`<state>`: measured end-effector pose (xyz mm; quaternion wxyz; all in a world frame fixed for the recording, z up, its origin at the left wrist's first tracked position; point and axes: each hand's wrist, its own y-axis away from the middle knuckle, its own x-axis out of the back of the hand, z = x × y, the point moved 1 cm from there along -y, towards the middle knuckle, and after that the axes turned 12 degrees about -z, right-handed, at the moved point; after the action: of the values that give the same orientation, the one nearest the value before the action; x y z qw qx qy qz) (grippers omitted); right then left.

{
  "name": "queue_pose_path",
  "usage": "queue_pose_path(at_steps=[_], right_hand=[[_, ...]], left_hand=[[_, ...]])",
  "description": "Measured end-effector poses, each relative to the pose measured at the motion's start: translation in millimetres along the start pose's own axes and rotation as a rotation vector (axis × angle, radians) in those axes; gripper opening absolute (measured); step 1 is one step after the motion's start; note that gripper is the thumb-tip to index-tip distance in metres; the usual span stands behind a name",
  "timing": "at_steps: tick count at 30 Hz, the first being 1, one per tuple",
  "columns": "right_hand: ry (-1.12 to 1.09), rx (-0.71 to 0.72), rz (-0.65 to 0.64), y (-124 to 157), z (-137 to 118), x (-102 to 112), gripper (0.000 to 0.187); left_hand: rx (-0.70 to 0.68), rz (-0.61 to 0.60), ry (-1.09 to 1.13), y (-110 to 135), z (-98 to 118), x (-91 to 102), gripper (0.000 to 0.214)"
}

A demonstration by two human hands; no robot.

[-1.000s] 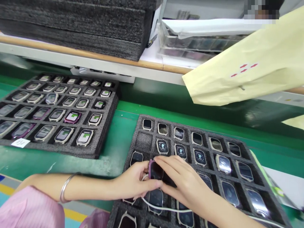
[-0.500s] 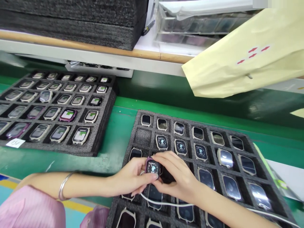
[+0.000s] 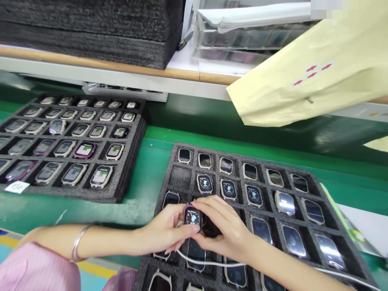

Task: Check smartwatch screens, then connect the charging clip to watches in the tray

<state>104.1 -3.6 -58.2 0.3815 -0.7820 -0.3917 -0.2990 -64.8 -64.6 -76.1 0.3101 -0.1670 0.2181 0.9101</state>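
Note:
A purple-cased smartwatch (image 3: 192, 217) without a strap, its screen lit with a dial, is held between both hands above a foam tray (image 3: 178, 177). My left hand (image 3: 169, 228) is closed on it, thumb pressed along the lower screen edge. From the other side, my right hand (image 3: 226, 226) grips the watch's edge with fingers at its top and thumb below. A white cable (image 3: 212, 264) runs from under the watch to the right across the tray; its end at the watch is hidden. Several strapless watches (image 3: 228, 189) sit in the tray's compartments, some with lit dials.
At left stands a second dark foam tray (image 3: 117, 182) of watches with a white paper label (image 3: 17, 186). A shelf (image 3: 121, 72) behind carries black foam blocks (image 3: 91, 30), a pen (image 3: 184, 40) and a clear plastic box (image 3: 230, 44). Yellow paper (image 3: 273, 97) hangs over its edge.
The view has shifted slightly, so the trays appear a little lower and further left. Both hands keep the same hold on the purple smartwatch.

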Motion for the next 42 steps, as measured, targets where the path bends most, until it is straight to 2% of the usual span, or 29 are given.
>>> queue_pose_path(at_steps=[21,24,27,30,33,36,38,40,42], right_hand=[[0.046,0.054,-0.011,-2.0,0.0,2.6,0.037],[-0.035,0.110,-0.042,-5.7,0.6,10.9,0.040],[-0.203,0.021,-0.020,-15.0,4.0,19.8,0.036],[-0.219,-0.146,0.001,-30.9,15.0,17.1,0.027],[-0.034,-0.216,-0.088,-48.7,28.8,1.6,0.028],[0.196,-0.262,-0.218,-59.9,32.4,-13.0,0.036],[0.254,-0.257,-0.245,-61.3,24.5,-16.7,0.037],[0.251,-0.246,-0.254,-59.2,10.8,-16.8,0.028],[0.245,-0.239,-0.332,-57.1,-3.9,-17.3,0.020]], left_hand=[[-0.033,0.026,-0.025,0.3,1.4,-4.9,0.035],[-0.114,0.048,-0.051,0.6,2.4,-5.6,0.037],[-0.176,-0.029,-0.035,2.9,3.0,-8.3,0.047],[-0.093,-0.117,-0.007,7.8,1.1,-15.2,0.045],[0.012,-0.169,0.005,12.5,-6.8,-23.6,0.029],[0.094,-0.178,0.115,13.4,-20.5,-26.6,0.030],[0.100,-0.154,0.156,12.1,-28.9,-25.1,0.030],[0.097,-0.143,0.163,10.5,-35.7,-23.0,0.029],[0.103,-0.134,0.150,9.5,-41.2,-21.3,0.028]])
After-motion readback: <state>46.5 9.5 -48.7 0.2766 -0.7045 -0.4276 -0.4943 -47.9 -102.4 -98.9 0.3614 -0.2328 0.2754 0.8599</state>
